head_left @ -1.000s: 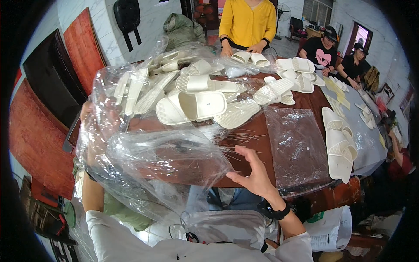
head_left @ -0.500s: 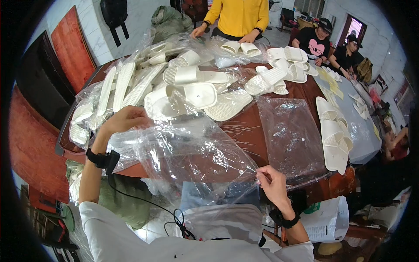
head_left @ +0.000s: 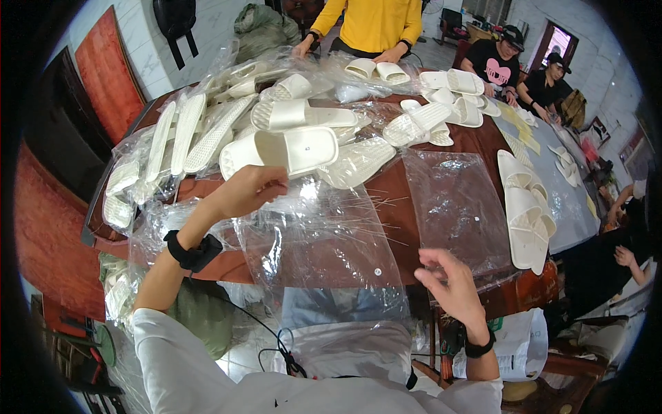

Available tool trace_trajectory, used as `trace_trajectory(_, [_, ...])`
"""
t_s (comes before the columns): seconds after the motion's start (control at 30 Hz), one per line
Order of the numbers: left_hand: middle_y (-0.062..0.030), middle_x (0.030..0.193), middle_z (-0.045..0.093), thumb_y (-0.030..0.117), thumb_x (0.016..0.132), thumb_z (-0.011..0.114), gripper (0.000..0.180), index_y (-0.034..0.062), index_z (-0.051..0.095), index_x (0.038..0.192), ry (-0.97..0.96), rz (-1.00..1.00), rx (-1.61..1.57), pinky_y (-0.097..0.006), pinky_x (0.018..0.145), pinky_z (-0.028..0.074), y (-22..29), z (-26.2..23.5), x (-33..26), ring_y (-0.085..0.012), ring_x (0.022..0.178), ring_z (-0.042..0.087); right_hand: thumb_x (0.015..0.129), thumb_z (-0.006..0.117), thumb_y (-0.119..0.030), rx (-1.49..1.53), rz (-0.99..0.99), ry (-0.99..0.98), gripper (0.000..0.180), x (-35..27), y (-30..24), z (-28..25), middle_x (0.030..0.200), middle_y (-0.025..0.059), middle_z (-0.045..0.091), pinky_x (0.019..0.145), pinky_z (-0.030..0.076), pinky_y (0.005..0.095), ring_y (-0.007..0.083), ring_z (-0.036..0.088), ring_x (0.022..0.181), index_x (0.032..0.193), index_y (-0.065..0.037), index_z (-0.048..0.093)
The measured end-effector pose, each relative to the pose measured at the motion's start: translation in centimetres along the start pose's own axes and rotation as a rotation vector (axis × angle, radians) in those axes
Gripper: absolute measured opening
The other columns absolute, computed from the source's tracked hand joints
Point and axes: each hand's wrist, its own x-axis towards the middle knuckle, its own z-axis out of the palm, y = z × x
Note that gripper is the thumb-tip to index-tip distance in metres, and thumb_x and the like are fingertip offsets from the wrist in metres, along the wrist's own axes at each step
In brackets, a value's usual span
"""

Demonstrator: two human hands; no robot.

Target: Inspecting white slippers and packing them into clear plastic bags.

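Note:
A clear plastic bag point(head_left: 324, 241) lies flattened in front of me, its near end hanging past the table's edge. My left hand point(head_left: 249, 192) is over the bag's far left corner, fingers curled together; whether they pinch any film is hidden. Just beyond this hand sits a white slide slipper point(head_left: 309, 149), its open toe band at the left. Another white slipper point(head_left: 362, 163), wrapped in film, lies to its right with the textured side up. To the right of the bag, my right hand point(head_left: 452, 281) is raised with thumb and fingers apart, holding nothing.
A second clear bag point(head_left: 455, 207) lies flat on the brown tabletop point(head_left: 396, 207), beside thin loose strips point(head_left: 379, 210). White slippers point(head_left: 527, 210) stand at the right edge; several bagged ones point(head_left: 189, 131) heap at left. Across the table works a person in yellow point(head_left: 379, 27); others sit far right.
My right hand has let go of the bag's near corner and opened. The left hand has moved right, and the bag has settled flatter onto the table. The view has shifted slightly.

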Motion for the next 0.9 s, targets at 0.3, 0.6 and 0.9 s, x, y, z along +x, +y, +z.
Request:
trace_trajectory(0.3, [-0.0142, 0.085, 0.064, 0.022, 0.094, 0.058, 0.018, 0.0037, 0.056, 0.096, -0.029, 0.233, 0.065, -0.044, 0.069, 0.046, 4.9, 2.6, 3.1, -0.0368, 0.079, 0.061, 0.097, 0.062, -0.027, 0.402, 0.012, 0.003, 0.030, 10.1, 0.0, 1.1, 0.103, 0.0072, 0.066, 0.075, 0.053, 0.0290, 0.0131, 0.062, 0.093, 0.114, -0.002, 0.059])
trace_trajectory(0.6, [-0.0145, 0.070, 0.061, 0.025, 0.094, 0.062, 0.020, 0.0059, 0.058, 0.097, 0.072, 0.095, 0.027, -0.043, 0.063, 0.045, 2.0, 4.4, 4.5, -0.0351, 0.066, 0.060, 0.097, 0.061, -0.023, 0.539, 0.097, 0.171, 0.018, 12.4, 3.0, 0.2, 0.080, -0.0013, 0.061, 0.063, 0.051, 0.0227, 0.0067, 0.060, 0.073, 0.096, -0.005, 0.062])
trace_trajectory(0.9, [-0.0095, 0.065, 0.055, 0.019, 0.093, 0.064, 0.017, 0.0020, 0.062, 0.094, 0.103, -0.060, -0.033, -0.033, 0.057, 0.041, -0.2, 4.0, 5.3, -0.0167, 0.058, 0.049, 0.097, 0.062, -0.031, 0.698, 0.273, 0.093, 0.027, 9.3, 4.1, -0.9, 0.098, 0.0033, 0.067, 0.074, 0.055, 0.0281, 0.0132, 0.067, 0.090, 0.110, -0.007, 0.061])
